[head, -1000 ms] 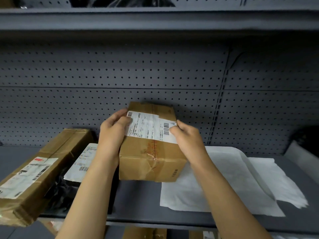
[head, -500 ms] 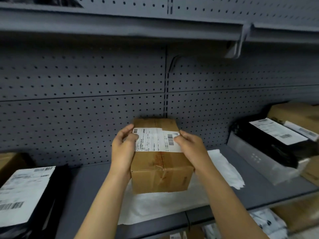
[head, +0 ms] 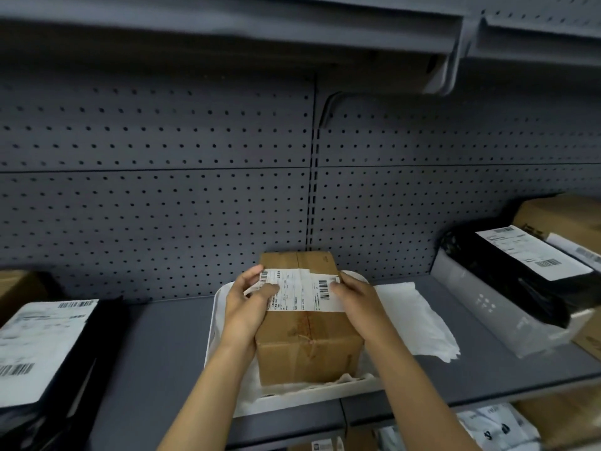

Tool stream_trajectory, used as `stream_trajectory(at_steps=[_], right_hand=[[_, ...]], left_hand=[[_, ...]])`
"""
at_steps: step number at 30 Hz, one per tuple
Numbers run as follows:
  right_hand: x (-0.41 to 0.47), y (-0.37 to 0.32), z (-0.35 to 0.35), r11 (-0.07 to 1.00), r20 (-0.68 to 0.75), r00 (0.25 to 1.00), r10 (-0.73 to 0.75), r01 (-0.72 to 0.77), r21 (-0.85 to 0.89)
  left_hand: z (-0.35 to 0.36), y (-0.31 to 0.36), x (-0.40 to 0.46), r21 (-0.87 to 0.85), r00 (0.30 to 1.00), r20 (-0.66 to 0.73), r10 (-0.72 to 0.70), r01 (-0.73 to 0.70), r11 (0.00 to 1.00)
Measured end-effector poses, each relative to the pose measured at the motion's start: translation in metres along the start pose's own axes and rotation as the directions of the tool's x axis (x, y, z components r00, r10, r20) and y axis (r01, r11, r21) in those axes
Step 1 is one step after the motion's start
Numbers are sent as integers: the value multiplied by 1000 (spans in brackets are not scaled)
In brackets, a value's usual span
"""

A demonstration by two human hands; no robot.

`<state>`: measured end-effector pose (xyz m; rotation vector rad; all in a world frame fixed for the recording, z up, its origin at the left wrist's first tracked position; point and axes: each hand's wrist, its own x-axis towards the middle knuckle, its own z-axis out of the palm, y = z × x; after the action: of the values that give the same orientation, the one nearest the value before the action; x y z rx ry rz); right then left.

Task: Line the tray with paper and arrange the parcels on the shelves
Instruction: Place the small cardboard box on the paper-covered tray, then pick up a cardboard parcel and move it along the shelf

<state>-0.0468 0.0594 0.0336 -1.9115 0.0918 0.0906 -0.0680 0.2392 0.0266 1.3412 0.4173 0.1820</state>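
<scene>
Two bare hands hold one cardboard parcel [head: 309, 323] from either side, and I see it sitting in a white tray [head: 213, 323] lined with white paper [head: 419, 323]. My left hand [head: 245, 309] wraps the box's left upper edge, thumb lying on the shipping label [head: 300, 289]; my right hand [head: 359, 304] clasps the right upper edge, fingertips touching the label's barcode end. Both hands are closed on the parcel, one per side, which I judge keeps it square while it settles. The tray rests on the grey shelf [head: 169, 346] near its front edge, about mid-length, and the paper spills past the tray's right side onto the shelf. The label faces up, likely so it stays readable. A black mailer bag [head: 55, 353] lies toward the shelf's left end, more bagged and boxed parcels [head: 527, 271] toward its right end, well apart from the tray.
</scene>
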Motion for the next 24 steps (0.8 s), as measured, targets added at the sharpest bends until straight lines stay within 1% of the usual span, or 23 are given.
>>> stream_trajectory(at_steps=[3,5,7,9,11,13,16,20,24], right_hand=[[2,-3,-1,1000,24,1000,-17,17,-3],[2,-7,-3,996,6,999,-38,38,-86],[2,-14,-3,978,-39,992,-116,107,-176],[2,-33,-1,964,-88,974,-210,192,-182],[1,-55,6,937,-91,938,-334,320,-143],[-2,-77,19,921,-65,919,-389,387,-35],[-8,-103,53,904,30,909,-416,410,124],[-23,-130,108,882,138,878,-457,428,197],[-46,-148,167,878,207,865,-458,403,259]], left_hand=[[-1,-2,3,13,1000,-7,1,-1,1000],[-1,2,3,45,1000,1,15,-15,999],[-1,14,2,162,997,17,78,-80,984],[-5,34,0,219,987,5,162,-159,963],[-14,60,-6,199,969,-40,243,-230,953],[-26,84,-14,191,952,-72,299,-281,941],[-55,109,-25,219,925,-146,351,-316,923],[-106,130,-38,210,885,-273,377,-328,921],[-176,151,-47,276,878,-292,380,-303,912]])
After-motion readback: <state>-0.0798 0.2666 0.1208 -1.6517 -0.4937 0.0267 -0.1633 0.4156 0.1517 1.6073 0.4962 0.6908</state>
